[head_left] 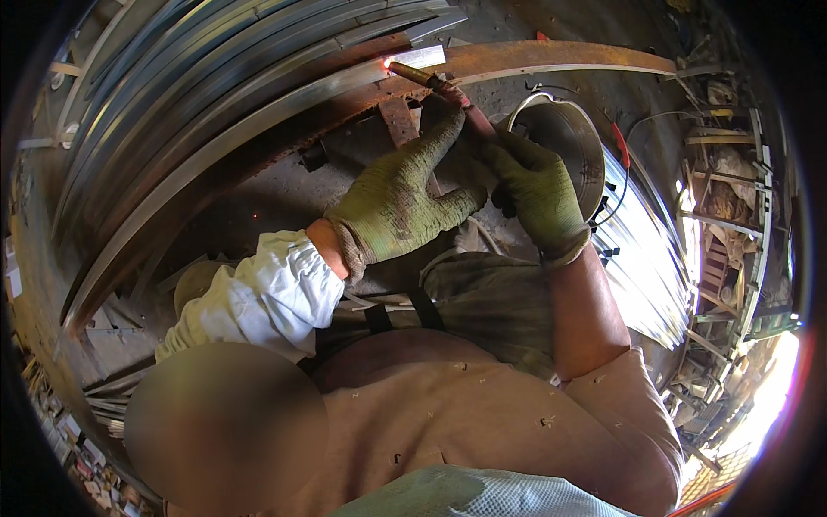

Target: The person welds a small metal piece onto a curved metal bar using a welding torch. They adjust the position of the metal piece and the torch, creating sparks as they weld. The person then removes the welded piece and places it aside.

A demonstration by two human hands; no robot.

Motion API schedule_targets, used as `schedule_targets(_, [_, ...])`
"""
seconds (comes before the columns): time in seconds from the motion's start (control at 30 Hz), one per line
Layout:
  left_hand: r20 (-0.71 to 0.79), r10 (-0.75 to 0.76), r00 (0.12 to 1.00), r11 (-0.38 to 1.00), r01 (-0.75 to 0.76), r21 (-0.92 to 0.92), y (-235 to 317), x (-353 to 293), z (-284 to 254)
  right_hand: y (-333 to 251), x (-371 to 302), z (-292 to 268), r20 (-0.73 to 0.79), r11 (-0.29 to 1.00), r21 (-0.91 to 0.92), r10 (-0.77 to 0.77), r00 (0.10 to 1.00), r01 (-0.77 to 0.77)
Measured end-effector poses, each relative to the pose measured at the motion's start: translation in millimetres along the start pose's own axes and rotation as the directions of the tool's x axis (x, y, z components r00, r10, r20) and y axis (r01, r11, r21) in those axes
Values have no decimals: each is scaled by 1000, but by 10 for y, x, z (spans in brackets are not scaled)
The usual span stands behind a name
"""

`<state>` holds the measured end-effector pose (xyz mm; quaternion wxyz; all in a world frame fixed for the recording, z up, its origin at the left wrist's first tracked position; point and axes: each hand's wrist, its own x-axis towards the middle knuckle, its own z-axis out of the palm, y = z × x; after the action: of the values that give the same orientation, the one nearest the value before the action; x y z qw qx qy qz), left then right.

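A welding torch (pixel 476 119) with a brass-coloured nozzle points up and left, its tip at a small bright glow on a silver metal bar (pixel 422 59). My right hand (pixel 543 194), in a worn green glove, is wrapped round the torch's handle. Beside it, my left hand (pixel 396 198) in a matching glove has its index finger stretched along the torch's neck and its thumb spread apart; whether that finger presses on the torch, I cannot tell. Under and beside the silver bar curves a rusty metal strip (pixel 560 56).
Long curved metal strips (pixel 172 95) lie side by side at the far left. A round metal container (pixel 594 155) stands beyond my right hand, near a red-handled object (pixel 620 142) with a cable. More shiny strips (pixel 646 267) lie to the right, before a cluttered rack (pixel 724 224).
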<state>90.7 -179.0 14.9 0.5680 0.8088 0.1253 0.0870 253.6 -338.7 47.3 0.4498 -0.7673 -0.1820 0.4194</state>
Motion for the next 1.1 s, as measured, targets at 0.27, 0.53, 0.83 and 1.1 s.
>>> schedule_targets(0.27, [-42, 97, 994, 994, -95, 48, -153, -2, 37, 41, 20, 71, -52, 998, 62, -13, 999, 16])
schedule_targets(0.53, [7, 14, 1000, 999, -14, 53, -9, -21, 3, -54, -49, 58, -66, 998, -47, 37, 997, -40])
schedule_targets(0.83, [52, -35, 998, 995, 30, 94, -43, -20, -7, 12, -33, 30, -26, 999, -22, -26, 999, 26])
schedule_targets(1.1, [28, -16, 999, 1000, 15, 22, 2, -47, -17, 95, -4, 30, 1, 984, -11, -176, 984, 176])
